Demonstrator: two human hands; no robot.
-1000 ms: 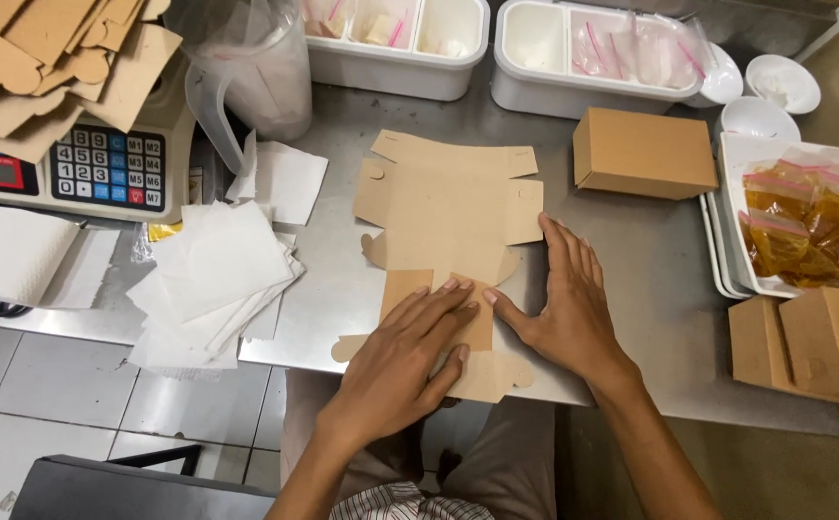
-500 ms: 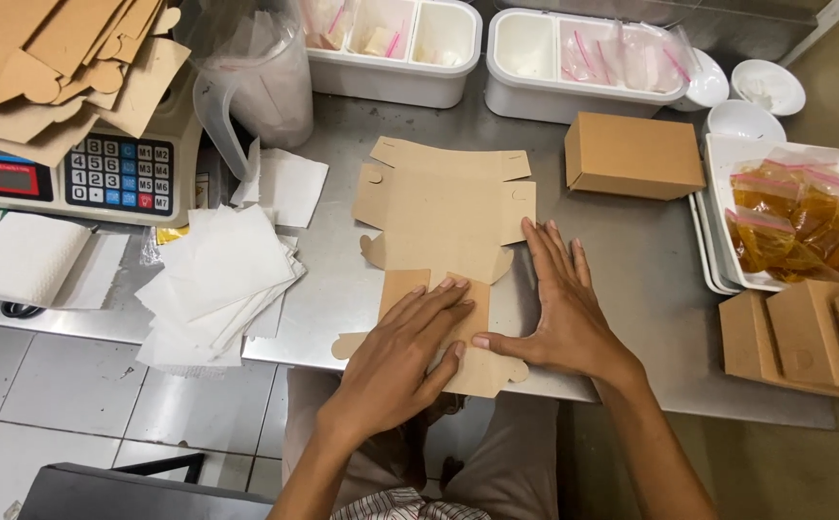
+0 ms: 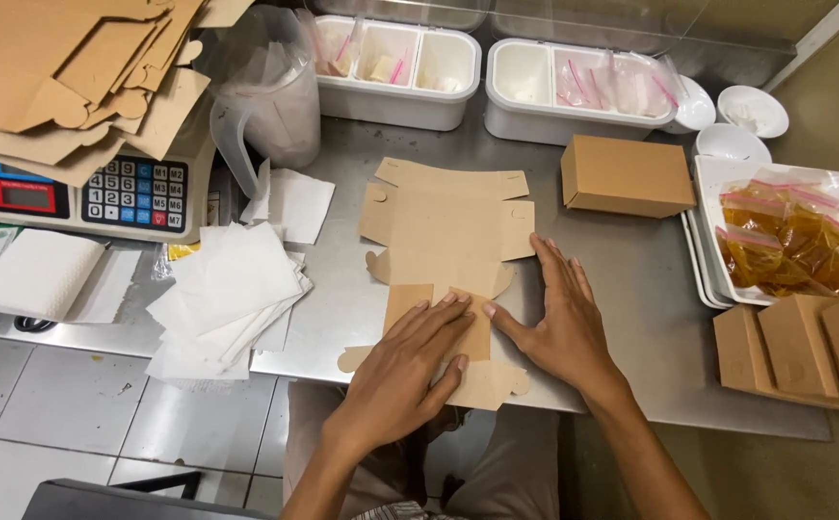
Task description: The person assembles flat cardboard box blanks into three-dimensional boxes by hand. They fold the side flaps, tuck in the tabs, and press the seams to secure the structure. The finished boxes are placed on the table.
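At the bench's (image 3: 631, 289) near edge lies a flat brown cardboard box blank (image 3: 444, 226); the left hand (image 3: 405, 371) presses its near flap, fingers spread, gripping nothing; the right hand (image 3: 559, 318) lies flat just beside; the blank looks light, stiff, creasable; best handled along its scored folds.

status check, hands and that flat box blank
Left hand and right hand pressed flat on the cardboard blank. Blank unfolded on steel table. Nothing on it.
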